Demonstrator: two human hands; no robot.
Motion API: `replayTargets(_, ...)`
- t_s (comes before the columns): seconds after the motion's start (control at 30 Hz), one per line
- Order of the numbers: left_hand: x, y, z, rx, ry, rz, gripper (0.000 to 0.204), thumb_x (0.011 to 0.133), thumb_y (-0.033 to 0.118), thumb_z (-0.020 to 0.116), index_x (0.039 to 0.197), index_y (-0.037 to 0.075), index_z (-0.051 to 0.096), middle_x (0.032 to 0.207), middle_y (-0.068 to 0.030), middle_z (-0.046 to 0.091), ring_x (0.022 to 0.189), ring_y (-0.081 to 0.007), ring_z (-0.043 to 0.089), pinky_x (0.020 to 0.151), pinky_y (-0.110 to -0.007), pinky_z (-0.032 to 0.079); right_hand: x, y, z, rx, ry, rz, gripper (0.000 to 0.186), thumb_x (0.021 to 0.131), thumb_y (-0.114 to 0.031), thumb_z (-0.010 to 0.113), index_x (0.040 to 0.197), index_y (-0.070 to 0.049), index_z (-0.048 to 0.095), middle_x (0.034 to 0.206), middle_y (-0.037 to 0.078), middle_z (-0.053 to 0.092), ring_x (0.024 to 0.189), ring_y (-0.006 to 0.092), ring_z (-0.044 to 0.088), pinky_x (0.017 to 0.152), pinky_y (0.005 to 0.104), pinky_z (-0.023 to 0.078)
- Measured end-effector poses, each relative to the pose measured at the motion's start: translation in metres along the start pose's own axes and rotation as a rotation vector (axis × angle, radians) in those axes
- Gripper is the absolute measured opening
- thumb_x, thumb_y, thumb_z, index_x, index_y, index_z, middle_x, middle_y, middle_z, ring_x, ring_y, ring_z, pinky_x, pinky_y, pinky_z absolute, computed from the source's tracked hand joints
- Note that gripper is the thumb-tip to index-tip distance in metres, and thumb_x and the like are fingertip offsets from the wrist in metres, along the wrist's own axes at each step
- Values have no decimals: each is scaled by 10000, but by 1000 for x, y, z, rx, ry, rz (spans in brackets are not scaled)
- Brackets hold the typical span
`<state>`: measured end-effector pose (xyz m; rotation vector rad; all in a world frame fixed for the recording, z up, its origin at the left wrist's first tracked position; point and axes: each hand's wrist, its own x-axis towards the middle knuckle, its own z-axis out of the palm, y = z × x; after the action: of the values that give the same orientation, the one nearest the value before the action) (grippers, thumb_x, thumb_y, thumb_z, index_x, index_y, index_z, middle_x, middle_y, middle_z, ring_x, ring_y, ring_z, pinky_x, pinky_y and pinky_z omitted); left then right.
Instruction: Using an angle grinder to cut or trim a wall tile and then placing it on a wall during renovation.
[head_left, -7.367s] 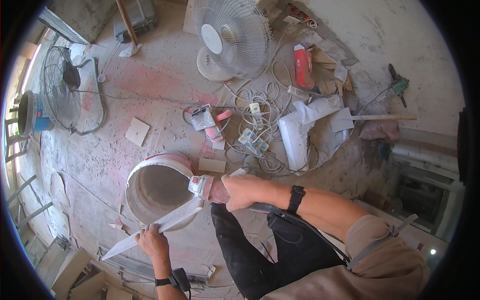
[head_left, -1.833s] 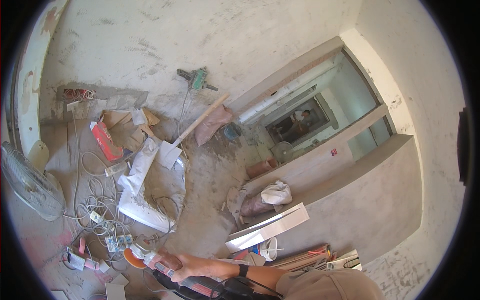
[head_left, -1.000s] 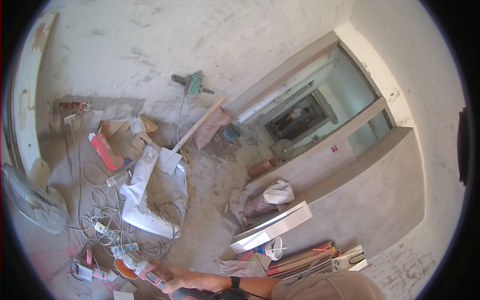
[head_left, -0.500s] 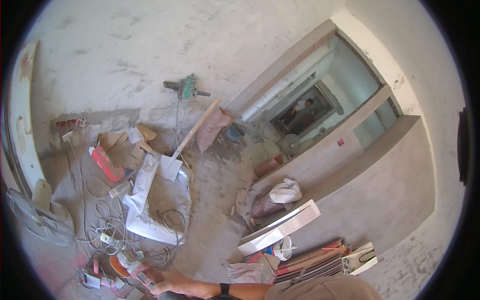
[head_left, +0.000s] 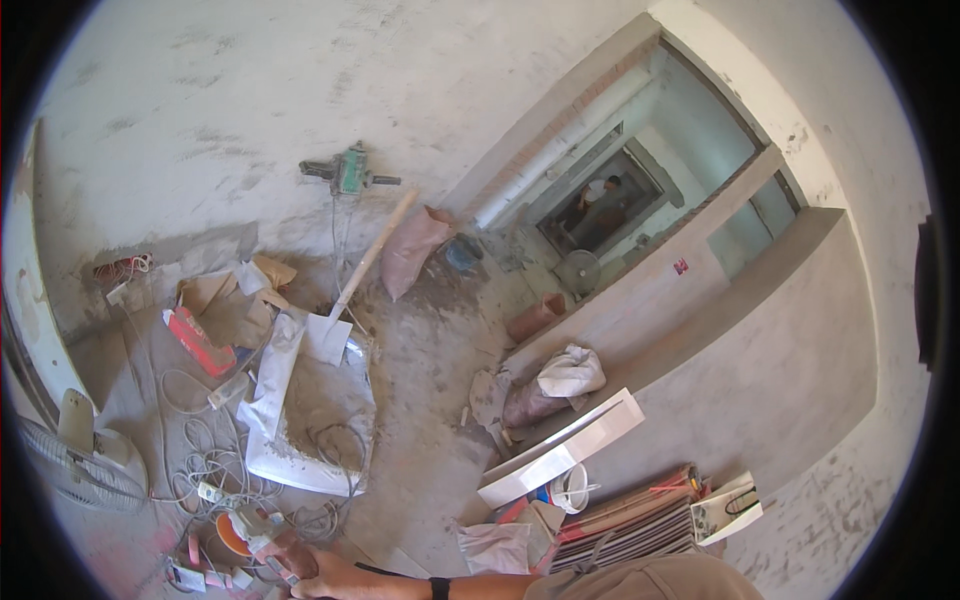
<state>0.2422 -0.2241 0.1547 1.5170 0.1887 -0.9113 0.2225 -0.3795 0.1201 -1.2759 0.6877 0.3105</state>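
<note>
Low in the picture, my right hand [head_left: 328, 574], with a black band round the wrist, is closed round the reddish-brown body of an angle grinder [head_left: 283, 552]. Its metal head carries an orange disc [head_left: 232, 534] and points left, just in front of a tangle of grey cable [head_left: 215, 440]. Beside the disc lie a white power strip [head_left: 209, 492] and some small white and pink pieces [head_left: 188, 577]. The lower edge cuts off part of my fingers. My left hand does not show.
A shovel [head_left: 328, 338] leans over a white sack of grey mortar [head_left: 300, 472]. A fan [head_left: 85, 465] stands at the left. A green power mixer [head_left: 350, 172] rests by the wall, near a pink sack [head_left: 412, 250]. Striped boards [head_left: 630, 525] and a white bucket [head_left: 571, 490] are at the lower right.
The view has shifted slightly, so most of the room appears a little farther left. My right hand still grips the grinder, now slightly lower and farther left.
</note>
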Motion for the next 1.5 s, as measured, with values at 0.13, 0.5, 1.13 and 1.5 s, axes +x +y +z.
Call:
replayTargets(0.13, 38, -24, 13, -626, -71, -285, 568, 1059, 431, 545, 1441, 12, 510, 1349, -150, 596, 1184, -300, 616, 1024, -428, 524, -5, 4, 10, -83, 87, -108, 656, 825, -286, 773, 1368, -8, 531, 1247, 84, 635, 1101, 181, 612, 968, 324, 484)
replayTargets(0.5, 37, -59, 8, -788, -190, -238, 592, 1057, 503, 506, 1376, 7, 551, 1250, -140, 656, 1145, -264, 635, 975, -404, 543, -34, -6, 4, -83, -70, -186, 617, 751, -194, 757, 1321, -23, 592, 1171, 95, 665, 1052, 201, 614, 921, 356, 499)
replayTargets(1.13, -45, -34, 42, -892, -351, -120, 414, 1023, 410, 579, 1262, 73, 579, 1044, -53, 621, 934, -218, 607, 821, -368, 516, -48, -10, -23, -102, -142, -171, 584, 743, -183, 764, 1286, -25, 619, 1115, 94, 687, 1000, 203, 633, 892, 361, 516)
replayTargets(1.5, -74, -43, 54, -605, -423, -207, 557, 968, 516, 640, 1252, 36, 639, 896, -93, 658, 782, -270, 596, 704, -429, 495, -39, 47, -49, 22, -303, 22, 584, 815, -271, 791, 1296, -11, 584, 1132, 81, 682, 991, 183, 655, 907, 333, 520)
